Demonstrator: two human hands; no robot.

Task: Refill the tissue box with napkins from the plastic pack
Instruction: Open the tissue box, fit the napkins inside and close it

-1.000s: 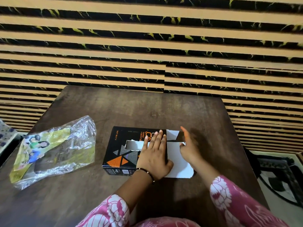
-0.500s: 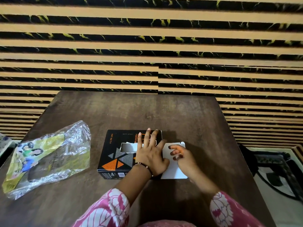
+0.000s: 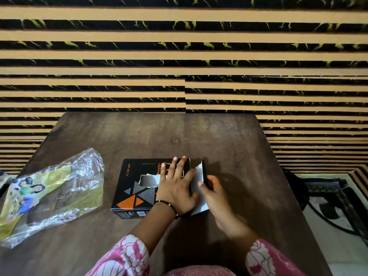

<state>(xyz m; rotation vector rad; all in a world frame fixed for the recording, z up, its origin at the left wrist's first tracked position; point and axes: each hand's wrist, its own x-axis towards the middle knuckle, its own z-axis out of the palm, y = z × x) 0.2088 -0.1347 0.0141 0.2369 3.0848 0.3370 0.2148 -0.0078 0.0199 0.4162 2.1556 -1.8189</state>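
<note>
Sleeves (image 3: 127,257) in pink cloth with a white flower print come in from the near edge of the brown counter (image 3: 229,140), one on each forearm. The landmark is the tissue box (image 3: 135,188), a black carton with orange and grey triangles and the word INFINITY on its top; it lies flat near the middle of the counter. The left hand (image 3: 175,188) lies palm down on the right half of the box top, its grip spread wide with the fingers fanned toward the far edge, pressing rather than pinching; a dark beaded bracelet (image 3: 169,206) circles that wrist. Just left of this hand, the torn opening (image 3: 149,180) in the box top shows pale cardboard inside. At the right end of the box, an end flap (image 3: 199,188) with a white inner face stands swung partly up. The right hand (image 3: 213,193) holds that flap, thumb on the white face and fingers behind the dark outer side, so its grip is pinched on the flap's edge. Well to the left of the box, apart from it, the plastic pack (image 3: 53,194) lies crumpled on the counter, clear film with a yellow-green printed label; whether any napkins are inside cannot be told. Beyond the box, past the counter's far edge, rises a wall (image 3: 183,56) of tan and black horizontal stripes.
</note>
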